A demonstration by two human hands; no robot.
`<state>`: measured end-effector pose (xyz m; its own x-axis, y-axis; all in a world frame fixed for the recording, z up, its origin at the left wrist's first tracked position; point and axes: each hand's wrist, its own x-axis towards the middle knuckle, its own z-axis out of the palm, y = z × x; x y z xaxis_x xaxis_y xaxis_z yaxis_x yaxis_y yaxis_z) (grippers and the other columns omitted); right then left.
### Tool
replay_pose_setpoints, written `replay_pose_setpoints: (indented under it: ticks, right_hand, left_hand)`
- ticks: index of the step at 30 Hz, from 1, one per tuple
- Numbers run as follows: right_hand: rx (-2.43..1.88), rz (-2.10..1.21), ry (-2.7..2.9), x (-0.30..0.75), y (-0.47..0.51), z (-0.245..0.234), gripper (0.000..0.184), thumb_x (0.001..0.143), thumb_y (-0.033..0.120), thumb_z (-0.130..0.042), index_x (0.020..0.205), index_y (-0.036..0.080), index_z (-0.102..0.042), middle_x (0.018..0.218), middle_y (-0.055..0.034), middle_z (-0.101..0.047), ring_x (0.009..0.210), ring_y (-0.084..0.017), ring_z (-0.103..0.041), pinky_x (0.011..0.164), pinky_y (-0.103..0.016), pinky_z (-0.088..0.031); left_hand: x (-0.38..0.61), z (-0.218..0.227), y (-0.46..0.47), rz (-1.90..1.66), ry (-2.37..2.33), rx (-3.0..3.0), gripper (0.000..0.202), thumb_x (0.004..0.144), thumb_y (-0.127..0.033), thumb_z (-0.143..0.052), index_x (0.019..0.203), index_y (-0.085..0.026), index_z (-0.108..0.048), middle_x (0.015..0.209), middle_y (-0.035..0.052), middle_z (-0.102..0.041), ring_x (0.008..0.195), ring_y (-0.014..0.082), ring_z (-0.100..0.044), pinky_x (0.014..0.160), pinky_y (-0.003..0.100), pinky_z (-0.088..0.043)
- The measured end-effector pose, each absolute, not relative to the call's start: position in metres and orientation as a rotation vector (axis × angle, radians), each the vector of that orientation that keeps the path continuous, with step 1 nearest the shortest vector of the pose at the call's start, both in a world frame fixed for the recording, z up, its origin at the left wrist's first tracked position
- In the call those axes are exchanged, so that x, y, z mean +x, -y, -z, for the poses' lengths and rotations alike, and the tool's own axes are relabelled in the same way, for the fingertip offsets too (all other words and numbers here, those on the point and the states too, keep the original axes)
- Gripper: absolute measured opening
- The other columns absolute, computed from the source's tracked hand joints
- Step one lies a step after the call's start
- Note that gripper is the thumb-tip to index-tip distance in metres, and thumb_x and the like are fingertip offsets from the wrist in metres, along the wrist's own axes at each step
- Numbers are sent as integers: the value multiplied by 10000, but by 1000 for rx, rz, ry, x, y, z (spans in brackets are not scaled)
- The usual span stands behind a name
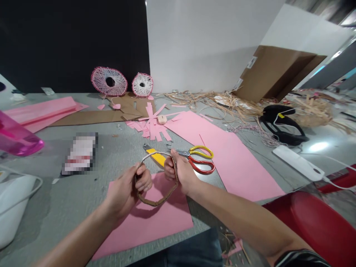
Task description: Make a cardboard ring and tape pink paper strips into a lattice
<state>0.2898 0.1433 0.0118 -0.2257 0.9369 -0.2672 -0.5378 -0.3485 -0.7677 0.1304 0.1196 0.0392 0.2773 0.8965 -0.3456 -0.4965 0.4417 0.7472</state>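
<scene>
A thin brown ring of cardboard strip (156, 203) is held up between my two hands. My left hand (139, 181) has its fingers wrapped round the ring's left side. On the opposite side my right hand (179, 172) grips it, thumb uppermost. Below the ring a pink paper sheet (147, 230) lies on the table. Just beyond my hands are a yellow utility knife (156, 157), partly covered by the ring and my right hand, and scissors (201, 159) with one yellow and one red handle.
Large pink paper (222, 152) spreads to the right; cut pink strips (152, 122) lie behind. Two string-wound rings (109, 81) lean against the wall. A phone-like blurred object (80, 152) is at left. Right are a white power bank-like box (299, 162), black headphones (283, 126) and a red stool (311, 226).
</scene>
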Motion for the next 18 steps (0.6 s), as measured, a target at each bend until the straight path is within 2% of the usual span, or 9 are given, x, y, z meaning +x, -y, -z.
replay_pose_setpoints:
  ticks: [6,13,18]
  right_hand:
    - [-815,-1799,647,291,-144,-13,569,796,642,-661,548,215,-379,414,95,-318,348,-47,-215,381,-209,-179]
    - [-802,-1862,626,293,-139,-20,521,923,532,-524,545,220,-349,403,101,-279,341,-48,-154,348,-191,-140]
    - [-816,-1872,643,295,-138,-21,523,918,502,-526,521,220,-333,387,104,-253,340,-48,-130,341,-188,-135]
  left_hand:
    - [131,-36,-120,-990,-840,574,431,1002,-162,-330,599,-173,-481,466,-31,-362,447,106,-286,461,208,-384]
    - [129,-40,-121,-1021,-821,535,445,1004,-152,-318,589,-172,-479,461,-35,-343,445,106,-262,454,210,-382]
    - [129,-44,-122,-1032,-804,515,475,1005,-143,-299,564,-169,-475,453,-37,-315,440,105,-260,447,211,-380]
